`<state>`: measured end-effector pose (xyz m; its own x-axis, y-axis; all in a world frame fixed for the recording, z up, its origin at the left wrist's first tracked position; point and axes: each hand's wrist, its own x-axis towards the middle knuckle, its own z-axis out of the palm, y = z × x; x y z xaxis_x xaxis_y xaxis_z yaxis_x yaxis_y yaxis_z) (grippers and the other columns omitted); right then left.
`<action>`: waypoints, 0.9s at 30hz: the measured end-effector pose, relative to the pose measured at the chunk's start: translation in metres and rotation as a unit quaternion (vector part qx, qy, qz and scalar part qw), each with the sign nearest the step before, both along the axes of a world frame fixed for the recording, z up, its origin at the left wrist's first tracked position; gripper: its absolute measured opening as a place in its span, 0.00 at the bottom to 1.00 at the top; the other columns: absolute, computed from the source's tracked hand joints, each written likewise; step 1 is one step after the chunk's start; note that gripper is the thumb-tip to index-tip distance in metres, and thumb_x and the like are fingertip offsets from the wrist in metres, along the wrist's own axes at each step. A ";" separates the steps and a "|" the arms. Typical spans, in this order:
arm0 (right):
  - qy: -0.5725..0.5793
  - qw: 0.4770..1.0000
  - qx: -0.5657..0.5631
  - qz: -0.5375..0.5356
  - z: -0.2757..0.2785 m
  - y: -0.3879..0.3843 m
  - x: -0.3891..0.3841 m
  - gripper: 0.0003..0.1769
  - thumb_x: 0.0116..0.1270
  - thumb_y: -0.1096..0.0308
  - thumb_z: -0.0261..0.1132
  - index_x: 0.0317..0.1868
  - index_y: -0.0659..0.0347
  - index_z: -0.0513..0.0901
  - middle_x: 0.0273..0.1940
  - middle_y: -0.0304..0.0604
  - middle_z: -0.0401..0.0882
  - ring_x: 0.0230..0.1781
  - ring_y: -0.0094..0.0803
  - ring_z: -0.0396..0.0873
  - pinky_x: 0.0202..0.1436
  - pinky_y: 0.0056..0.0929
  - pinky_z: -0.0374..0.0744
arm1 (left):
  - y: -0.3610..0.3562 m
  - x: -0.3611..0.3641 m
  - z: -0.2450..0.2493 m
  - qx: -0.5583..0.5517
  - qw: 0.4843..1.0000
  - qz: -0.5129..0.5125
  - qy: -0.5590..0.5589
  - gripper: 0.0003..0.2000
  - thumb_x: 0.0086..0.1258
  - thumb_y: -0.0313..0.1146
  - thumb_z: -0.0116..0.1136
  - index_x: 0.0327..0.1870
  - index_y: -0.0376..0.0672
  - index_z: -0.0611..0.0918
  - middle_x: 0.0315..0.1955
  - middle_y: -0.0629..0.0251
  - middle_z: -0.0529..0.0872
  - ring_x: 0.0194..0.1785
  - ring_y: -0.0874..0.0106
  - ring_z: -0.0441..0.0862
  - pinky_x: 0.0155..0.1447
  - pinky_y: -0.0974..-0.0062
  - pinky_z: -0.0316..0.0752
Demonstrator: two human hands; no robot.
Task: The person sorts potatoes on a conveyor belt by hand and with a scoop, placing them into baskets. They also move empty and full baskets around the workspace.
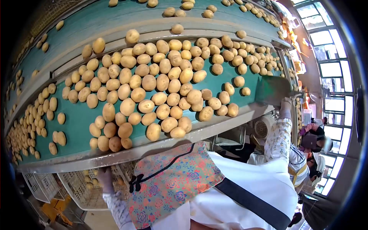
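My left hand (105, 179), in a greyish glove, is down at the near metal rim (153, 148) of the conveyor, beside a white plastic crate (74, 188). Its fingers are mostly hidden by the rim. Out to the right, my right hand (285, 107) is closed at the lower edge of a flat metal plate (273, 90) standing at the belt's side. Many potatoes (148, 82) lie spread over the green belt (149, 113), thickest in the middle. A floral apron (180, 174) covers my front.
Beyond a metal divider, a second belt (96, 19) carries scattered potatoes. Crates stand under the near rim, one with potatoes (90, 178) inside. A motor housing (263, 127) sits below the rim at right. Other people (314, 138) are at the far right, near windows.
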<state>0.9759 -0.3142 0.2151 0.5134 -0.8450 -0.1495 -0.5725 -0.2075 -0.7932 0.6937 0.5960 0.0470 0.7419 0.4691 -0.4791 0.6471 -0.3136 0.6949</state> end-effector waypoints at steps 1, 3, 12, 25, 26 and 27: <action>0.029 0.999 0.044 -0.010 0.011 0.007 -0.008 0.09 0.66 0.69 0.58 0.42 0.65 0.80 0.35 0.48 0.81 0.38 0.41 0.85 0.36 0.43 0.87 | 0.005 0.017 0.028 -0.010 0.998 0.050 -0.034 0.14 0.66 0.29 0.59 0.50 0.34 0.77 0.41 0.54 0.86 0.44 0.64 0.83 0.48 0.68 0.78; 0.117 0.979 0.163 0.029 0.015 0.009 -0.015 0.09 0.66 0.71 0.57 0.43 0.66 0.79 0.37 0.49 0.81 0.37 0.42 0.85 0.37 0.45 0.88 | 0.003 0.045 0.062 0.026 0.994 0.046 -0.097 0.15 0.66 0.30 0.60 0.52 0.35 0.78 0.43 0.56 0.84 0.45 0.67 0.82 0.49 0.71 0.77; 0.068 0.754 -0.013 0.653 -0.054 0.292 0.023 0.15 0.56 0.75 0.72 0.44 0.64 0.81 0.35 0.42 0.82 0.34 0.35 0.81 0.38 0.31 0.81 | -0.169 0.229 0.136 0.238 0.827 -0.473 -0.189 0.54 0.38 0.69 0.71 0.67 0.44 0.70 0.70 0.49 0.62 0.72 0.45 0.57 0.71 0.40 0.48; -0.151 0.607 -0.126 0.770 -0.103 0.569 0.046 0.11 0.56 0.74 0.67 0.40 0.56 0.79 0.37 0.45 0.84 0.40 0.47 0.81 0.47 0.41 0.77 | -0.029 0.291 0.139 0.208 0.885 -0.258 -0.326 0.50 0.44 0.55 0.76 0.72 0.47 0.68 0.71 0.45 0.59 0.73 0.48 0.57 0.71 0.49 0.57; -0.176 0.619 -0.116 0.756 -0.089 0.597 0.047 0.08 0.56 0.74 0.67 0.37 0.58 0.79 0.37 0.45 0.83 0.40 0.48 0.81 0.48 0.40 0.77 | -0.009 0.294 0.146 0.201 0.889 -0.250 -0.327 0.49 0.44 0.53 0.76 0.72 0.48 0.68 0.71 0.45 0.58 0.73 0.48 0.57 0.71 0.50 0.57; -0.199 0.632 -0.106 0.742 -0.073 0.622 0.048 0.06 0.56 0.73 0.67 0.35 0.59 0.80 0.36 0.46 0.82 0.41 0.49 0.80 0.50 0.40 0.77 | 0.008 0.296 0.154 0.190 0.894 -0.240 -0.326 0.48 0.45 0.51 0.76 0.72 0.48 0.68 0.71 0.45 0.58 0.73 0.48 0.57 0.72 0.51 0.57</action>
